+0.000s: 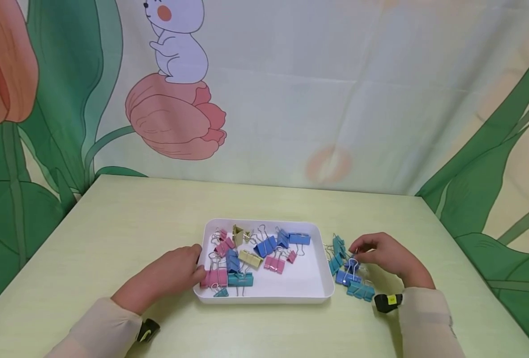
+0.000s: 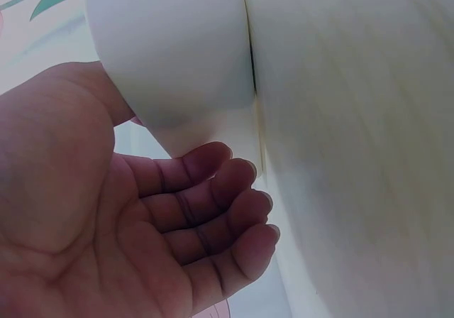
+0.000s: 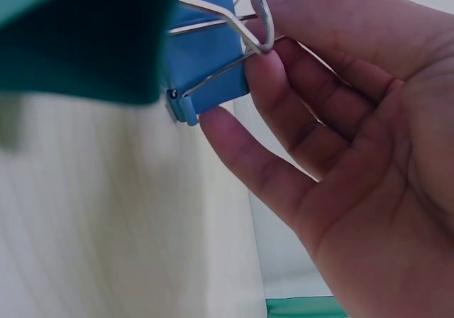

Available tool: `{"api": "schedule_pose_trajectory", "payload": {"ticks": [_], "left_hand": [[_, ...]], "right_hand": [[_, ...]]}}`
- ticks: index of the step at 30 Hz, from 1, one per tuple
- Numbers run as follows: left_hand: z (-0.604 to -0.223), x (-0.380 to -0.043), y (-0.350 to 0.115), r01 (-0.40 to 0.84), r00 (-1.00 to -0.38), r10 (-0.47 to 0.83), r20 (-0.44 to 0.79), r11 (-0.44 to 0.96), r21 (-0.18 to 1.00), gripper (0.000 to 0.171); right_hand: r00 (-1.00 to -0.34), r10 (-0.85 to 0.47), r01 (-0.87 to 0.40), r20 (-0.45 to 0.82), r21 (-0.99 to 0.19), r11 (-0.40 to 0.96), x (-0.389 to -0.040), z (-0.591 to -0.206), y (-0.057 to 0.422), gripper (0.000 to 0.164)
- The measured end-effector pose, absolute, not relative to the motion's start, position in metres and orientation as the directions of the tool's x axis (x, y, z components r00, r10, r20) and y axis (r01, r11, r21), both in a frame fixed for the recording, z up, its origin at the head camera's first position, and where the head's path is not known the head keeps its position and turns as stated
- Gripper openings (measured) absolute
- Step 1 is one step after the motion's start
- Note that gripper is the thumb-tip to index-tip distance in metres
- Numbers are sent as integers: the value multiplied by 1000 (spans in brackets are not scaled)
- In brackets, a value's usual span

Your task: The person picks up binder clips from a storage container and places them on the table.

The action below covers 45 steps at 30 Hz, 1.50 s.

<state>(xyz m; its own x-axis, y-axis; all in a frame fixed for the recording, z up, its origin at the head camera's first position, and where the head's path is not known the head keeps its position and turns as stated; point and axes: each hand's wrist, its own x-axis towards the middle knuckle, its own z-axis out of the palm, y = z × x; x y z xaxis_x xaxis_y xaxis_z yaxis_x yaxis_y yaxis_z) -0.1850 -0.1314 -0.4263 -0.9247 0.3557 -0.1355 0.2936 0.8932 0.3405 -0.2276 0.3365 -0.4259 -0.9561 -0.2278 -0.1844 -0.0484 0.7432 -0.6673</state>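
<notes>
My left hand (image 1: pixel 177 268) holds the left end of a white tray (image 1: pixel 307 288), its thumb over the rim. In the left wrist view the fingers (image 2: pixel 245 215) curl by the tray's outer wall. Beyond the tray's right end my right hand (image 1: pixel 387 256) is at a small pile of blue and teal binder clips. It pinches the wire handle of a blue binder clip (image 3: pixel 209 80) between thumb and fingers. A teal binder clip (image 3: pixel 85 41) is blurred close to the right wrist camera. Another teal binder clip (image 1: pixel 360 291) lies at the pile's near side.
Inside the tray lie several pink, blue, yellow and teal binder clips, among them a blue clip (image 1: pixel 299 238) and a pink clip (image 1: pixel 274 264). The pale table (image 1: pixel 157 209) ends at a printed cloth backdrop (image 1: pixel 282 114).
</notes>
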Motion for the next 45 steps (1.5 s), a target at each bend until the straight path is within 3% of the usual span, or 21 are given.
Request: {"api": "schedule_pose_trajectory", "payload": {"ticks": [13,20,34,45], "left_hand": [[-425,-184,-131,298,-925,359,-127,890,345,31],[-424,-183,-132,301,-923,363,-128,887,349,31],[-425,-183,-131,295,-925,359,-128,887,355,30],[-426,-183,-131,297,-925,359,-125,888,351,28]], "right_hand": [[-956,-256,-92,-145,-679,728,-224,-421,340,25],[-961,-271,-161,-59,-680,716,-219,-410,341,25],[-906,-402,-363,134,-733,575,-204,-383,299,19],[-903,-375,-387,210,-776,498,-206,-393,276,26]]}}
